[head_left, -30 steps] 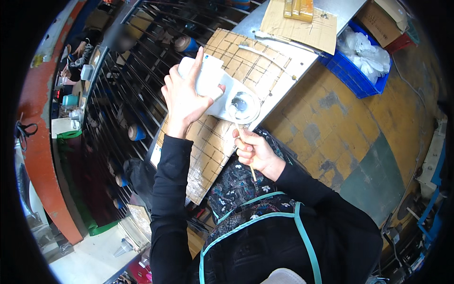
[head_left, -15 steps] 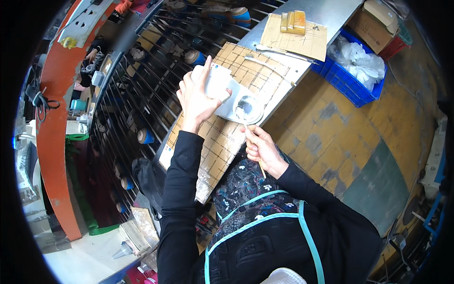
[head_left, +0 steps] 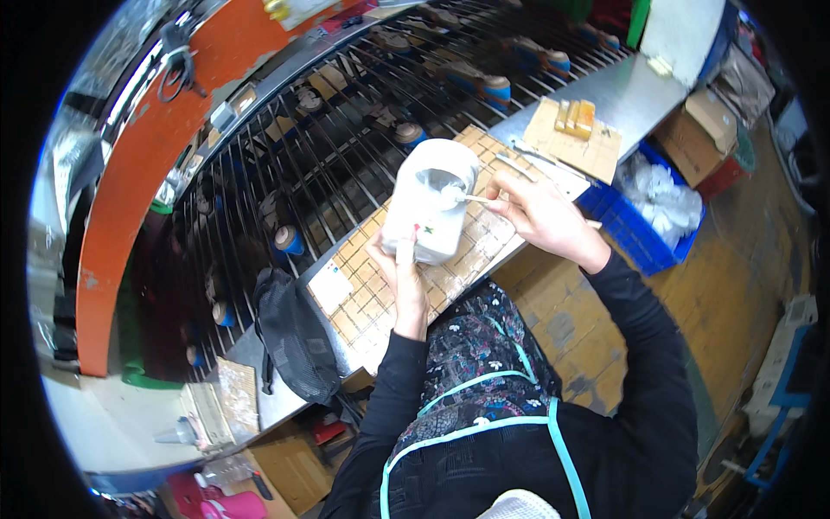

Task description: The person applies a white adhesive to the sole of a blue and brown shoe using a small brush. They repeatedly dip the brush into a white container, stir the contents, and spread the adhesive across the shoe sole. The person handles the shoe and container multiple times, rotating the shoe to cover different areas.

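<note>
The left hand (head_left: pixel 405 275) grips a white tub (head_left: pixel 430 201) from below, fingers wrapped up its side, holding it above a gridded board (head_left: pixel 380 285) that lies on the bench (head_left: pixel 605 95). The tub's mouth is open and tilted toward the person. The right hand (head_left: pixel 538 216) is closed around a thin stick (head_left: pixel 474 199) whose tip reaches into the tub's opening, where a pale paste shows. Beyond the board a rack of dark metal bars (head_left: pixel 328 147) carries blue-and-tan rollers (head_left: pixel 497 89). A sheet of cardboard (head_left: pixel 575 143) with small yellow blocks (head_left: pixel 576 117) sits at the far end of the bench, and a blue crate (head_left: pixel 635 233) with white plastic bags stands on the floor just beside it. A black mesh bag (head_left: pixel 294 333) hangs at the near-left edge of the bench
</note>
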### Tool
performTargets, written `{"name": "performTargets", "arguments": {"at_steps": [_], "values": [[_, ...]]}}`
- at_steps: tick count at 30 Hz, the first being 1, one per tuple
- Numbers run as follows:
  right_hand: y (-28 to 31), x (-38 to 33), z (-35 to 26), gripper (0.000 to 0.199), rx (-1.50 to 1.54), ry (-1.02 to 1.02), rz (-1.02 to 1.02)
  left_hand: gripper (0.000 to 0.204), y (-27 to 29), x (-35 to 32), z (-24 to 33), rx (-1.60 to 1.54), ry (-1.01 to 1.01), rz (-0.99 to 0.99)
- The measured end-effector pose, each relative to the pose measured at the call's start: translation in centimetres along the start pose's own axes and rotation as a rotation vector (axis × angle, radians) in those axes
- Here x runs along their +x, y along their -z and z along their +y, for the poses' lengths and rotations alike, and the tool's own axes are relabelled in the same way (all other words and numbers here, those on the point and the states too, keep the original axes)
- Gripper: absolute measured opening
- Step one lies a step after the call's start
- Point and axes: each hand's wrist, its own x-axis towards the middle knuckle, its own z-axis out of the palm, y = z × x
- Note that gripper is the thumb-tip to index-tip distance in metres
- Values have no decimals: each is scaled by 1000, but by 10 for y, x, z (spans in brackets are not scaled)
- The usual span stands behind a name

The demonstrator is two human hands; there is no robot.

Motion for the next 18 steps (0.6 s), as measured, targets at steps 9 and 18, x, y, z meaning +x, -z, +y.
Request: {"name": "performTargets", "arguments": {"at_steps": [9, 18], "values": [[10, 72, -25, 13, -828, 705, -198, 72, -2, 50, 19, 232, -354, -408], [4, 60, 19, 15, 424, -491, -491, 39, -19, 51, 25, 294, -187, -323]]}}
